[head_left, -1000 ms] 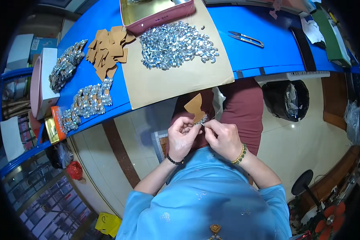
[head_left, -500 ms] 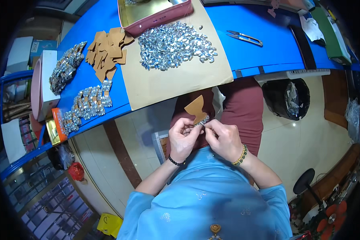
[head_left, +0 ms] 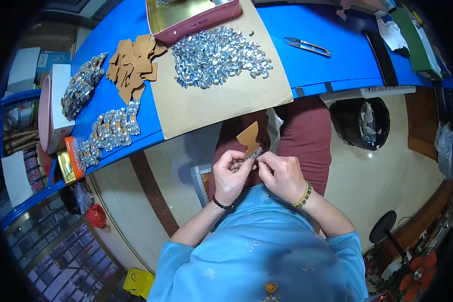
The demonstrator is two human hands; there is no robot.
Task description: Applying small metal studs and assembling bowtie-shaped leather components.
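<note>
Nearest, two hands meet above the lap, around one brown cutout (head_left: 248,136) whose lower edge carries small silver stones (head_left: 257,152). The left hand (head_left: 230,176) has its fingers closed on the cutout's lower end; the right hand (head_left: 283,173) has its fingers curled at the stone-set edge, though their tips are too small to tell whether they pinch anything. Beyond, on the blue table (head_left: 332,70), lie two clusters of stone-covered pieces (head_left: 110,128) at left, one pile of plain brown pieces (head_left: 134,65), one heap of loose silver stones (head_left: 219,58), one pair of snips (head_left: 308,46) at right and, farthest, one pink-sided tin (head_left: 201,25).
</note>
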